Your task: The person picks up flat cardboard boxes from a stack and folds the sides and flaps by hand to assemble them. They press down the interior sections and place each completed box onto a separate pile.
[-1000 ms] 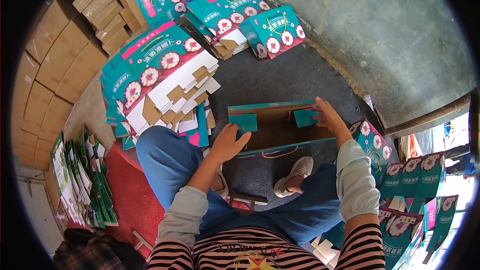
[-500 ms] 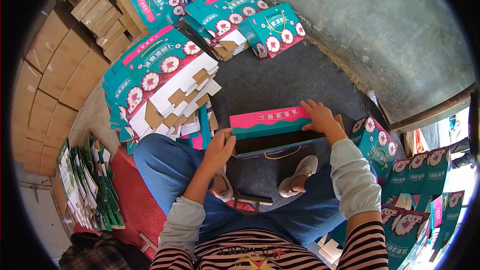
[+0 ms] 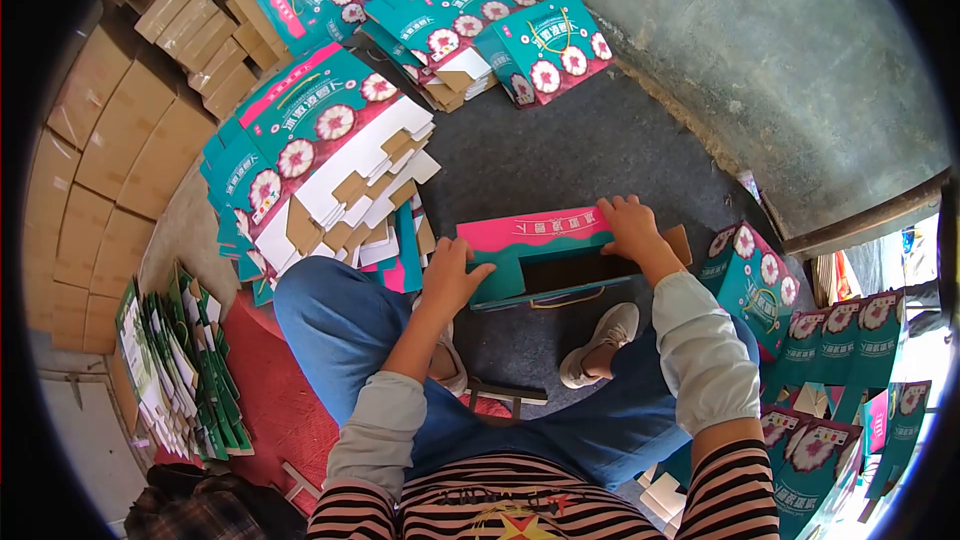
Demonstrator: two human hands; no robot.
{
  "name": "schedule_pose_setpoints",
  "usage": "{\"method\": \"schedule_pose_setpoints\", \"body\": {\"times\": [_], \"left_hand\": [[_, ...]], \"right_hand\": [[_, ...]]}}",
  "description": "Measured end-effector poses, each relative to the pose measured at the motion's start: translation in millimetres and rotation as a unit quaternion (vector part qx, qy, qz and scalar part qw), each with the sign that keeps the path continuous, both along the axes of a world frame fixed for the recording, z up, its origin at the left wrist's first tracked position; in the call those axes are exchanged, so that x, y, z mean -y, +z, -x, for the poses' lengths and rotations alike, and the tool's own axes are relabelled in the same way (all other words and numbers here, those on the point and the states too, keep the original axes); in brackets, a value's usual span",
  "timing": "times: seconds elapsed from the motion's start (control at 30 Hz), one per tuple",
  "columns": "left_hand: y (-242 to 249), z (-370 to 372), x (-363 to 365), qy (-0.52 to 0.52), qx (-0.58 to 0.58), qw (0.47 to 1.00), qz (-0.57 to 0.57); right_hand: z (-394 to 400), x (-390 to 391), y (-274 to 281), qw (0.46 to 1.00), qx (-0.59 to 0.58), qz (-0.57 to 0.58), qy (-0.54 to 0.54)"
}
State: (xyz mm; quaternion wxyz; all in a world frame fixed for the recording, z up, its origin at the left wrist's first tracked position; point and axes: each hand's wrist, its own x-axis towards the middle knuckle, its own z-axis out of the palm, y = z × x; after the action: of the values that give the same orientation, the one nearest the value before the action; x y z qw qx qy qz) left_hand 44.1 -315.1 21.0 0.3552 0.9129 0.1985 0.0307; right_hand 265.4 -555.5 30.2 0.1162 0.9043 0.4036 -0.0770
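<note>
A teal and pink cardboard gift box stands in front of my feet, its opening towards me and a gold cord handle along the near side. My left hand grips its left end, thumb lying over a teal end flap that is folded inward. At the other end, my right hand has its fingers over the pink panel and holds the edge. Beside that hand a brown flap sticks outward. The dark inside of the box shows between the hands.
Flat printed cartons are piled at the left, with more stacks behind. Brown boxes line the left wall. Set-up gift boxes stand at the right. Green folded cartons lean on red matting. A concrete wall rises behind.
The left end flap has been folded inward over the opening. My left hand has opened its thumb onto it, and my right hand has shifted slightly left along the box.
</note>
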Motion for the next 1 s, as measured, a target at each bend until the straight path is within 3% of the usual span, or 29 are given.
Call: {"method": "schedule_pose_setpoints", "body": {"times": [0.03,0.23,0.63,0.73,0.83,0.93,1.0], "left_hand": [[-2.2,1.5,3.4,0.010,0.004,0.998,-0.056],[-11.4,-2.0,6.6,-0.020,-0.009,0.996,-0.087],[-26.6,-9.5,-3.8,-0.003,-0.004,0.998,-0.055],[-24.8,-8.0,-3.4,0.001,0.001,0.999,-0.047],[-28.3,-7.4,-1.9,0.005,0.024,0.998,-0.063],[-24.1,-6.3,-1.0,-0.002,0.009,0.998,-0.059],[-26.2,-5.8,-0.6,-0.001,0.020,0.998,-0.065]], "right_hand": [[0.5,0.8,-0.5,1.000,-0.001,0.005,-0.003],[2.3,-1.3,3.0,1.000,-0.004,0.018,-0.012],[-0.3,-4.3,11.8,1.000,-0.022,0.020,-0.004],[-8.0,5.7,26.8,0.998,-0.032,-0.033,-0.038],[-35.1,27.4,41.9,0.966,0.056,-0.142,-0.208],[-60.5,66.4,49.3,0.872,-0.278,-0.190,-0.355],[-54.1,72.7,16.3,0.798,-0.455,-0.222,-0.327]]}}
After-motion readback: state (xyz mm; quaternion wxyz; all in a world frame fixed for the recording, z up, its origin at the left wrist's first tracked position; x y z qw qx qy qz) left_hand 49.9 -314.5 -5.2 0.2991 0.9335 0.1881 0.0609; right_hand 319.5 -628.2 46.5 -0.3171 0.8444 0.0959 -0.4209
